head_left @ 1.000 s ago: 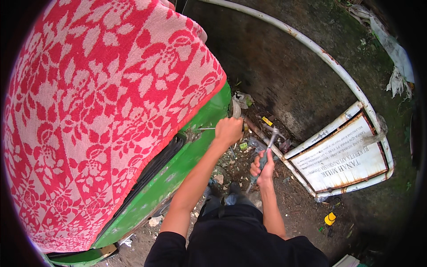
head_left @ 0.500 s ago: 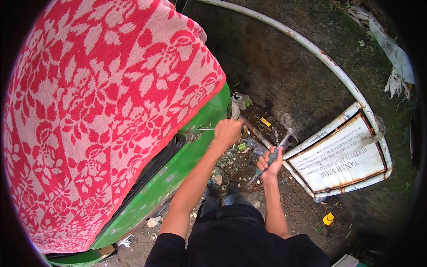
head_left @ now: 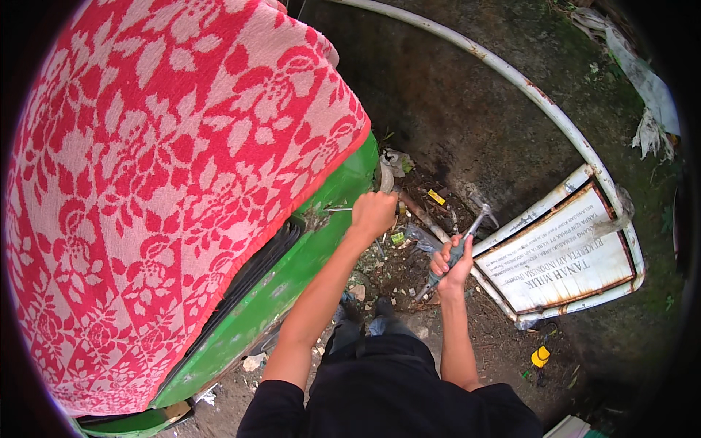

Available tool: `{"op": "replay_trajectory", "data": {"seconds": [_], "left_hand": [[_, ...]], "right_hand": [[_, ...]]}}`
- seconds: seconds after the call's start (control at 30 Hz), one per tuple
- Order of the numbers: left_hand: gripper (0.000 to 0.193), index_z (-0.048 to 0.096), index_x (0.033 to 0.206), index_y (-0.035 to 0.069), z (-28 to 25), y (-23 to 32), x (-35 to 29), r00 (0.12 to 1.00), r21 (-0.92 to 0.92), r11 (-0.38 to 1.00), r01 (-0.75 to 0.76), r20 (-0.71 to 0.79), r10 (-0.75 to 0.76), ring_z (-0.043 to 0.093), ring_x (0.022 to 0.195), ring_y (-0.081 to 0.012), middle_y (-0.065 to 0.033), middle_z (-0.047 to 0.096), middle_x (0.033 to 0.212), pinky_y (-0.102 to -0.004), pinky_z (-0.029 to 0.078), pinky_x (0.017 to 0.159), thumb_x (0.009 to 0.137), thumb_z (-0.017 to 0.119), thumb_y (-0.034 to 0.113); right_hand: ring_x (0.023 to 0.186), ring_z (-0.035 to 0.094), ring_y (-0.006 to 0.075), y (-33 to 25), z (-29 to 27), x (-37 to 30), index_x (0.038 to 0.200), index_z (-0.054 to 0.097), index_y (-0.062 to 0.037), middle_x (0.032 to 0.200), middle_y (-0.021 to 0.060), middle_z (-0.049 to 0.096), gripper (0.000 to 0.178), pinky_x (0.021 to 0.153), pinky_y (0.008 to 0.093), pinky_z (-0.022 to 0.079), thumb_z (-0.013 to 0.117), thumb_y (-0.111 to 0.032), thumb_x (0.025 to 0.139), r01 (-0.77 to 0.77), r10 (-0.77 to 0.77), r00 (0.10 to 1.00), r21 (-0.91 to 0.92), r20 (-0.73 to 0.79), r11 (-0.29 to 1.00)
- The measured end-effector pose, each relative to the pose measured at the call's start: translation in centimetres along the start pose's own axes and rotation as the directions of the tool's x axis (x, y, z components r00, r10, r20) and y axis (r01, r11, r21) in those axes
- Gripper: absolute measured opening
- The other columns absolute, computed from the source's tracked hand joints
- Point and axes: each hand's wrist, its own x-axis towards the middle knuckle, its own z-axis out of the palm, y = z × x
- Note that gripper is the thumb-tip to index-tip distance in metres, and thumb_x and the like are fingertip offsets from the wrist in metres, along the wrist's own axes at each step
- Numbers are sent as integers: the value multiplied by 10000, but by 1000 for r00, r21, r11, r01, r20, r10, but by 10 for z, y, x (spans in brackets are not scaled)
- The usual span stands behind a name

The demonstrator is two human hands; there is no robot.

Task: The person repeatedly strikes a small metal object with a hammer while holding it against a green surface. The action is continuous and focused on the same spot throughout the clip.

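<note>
My left hand [head_left: 373, 214] is closed round the dark handle of a screwdriver. Its thin metal shaft [head_left: 338, 210] points left, the tip at a scraped, greyish patch on a green painted body panel [head_left: 281, 283]. Most of the handle is hidden in the fist. To the right, my right hand [head_left: 456, 269] grips a hammer [head_left: 476, 223] by its grey-green handle. The hammer's metal head is up and away from me, apart from the screwdriver. A red and pink floral towel-like cloth [head_left: 182, 160] covers the top of the green body.
A white rusty tube frame [head_left: 537, 95] curves round the right side and carries a white sign board [head_left: 558, 252]. Litter and soil lie between it and the green body. A yellow scrap [head_left: 539, 357] lies at the lower right. A concrete slab [head_left: 438, 109] is beyond.
My right hand has shifted slightly to the right with the hammer, away from the screwdriver. The left hand and the screwdriver have hardly moved.
</note>
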Motion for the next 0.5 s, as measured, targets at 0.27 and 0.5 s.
{"op": "replay_trajectory", "data": {"seconds": [0.27, 0.5], "left_hand": [[154, 679, 840, 38, -1, -3, 1, 999, 34, 999, 17, 37, -18, 713, 729, -346, -190, 701, 755, -448, 573, 641, 689, 676, 69], [147, 678, 815, 55, 5, -4, 2, 1000, 15, 1000, 3, 7, -4, 700, 697, -362, -188, 686, 727, -464, 560, 616, 668, 680, 60]], "right_hand": [[318, 318, 94, -5, -23, -8, 848, 440, -171, 514, 0, 402, 437, 282, 247, 255, 388, -568, 1025, -242, 250, 968, -200, 14, 949], [337, 311, 89, 11, -7, -2, 839, 442, -177, 533, -4, 402, 440, 292, 252, 257, 382, -570, 1027, 8, -5, 995, 22, -103, 1000]]}}
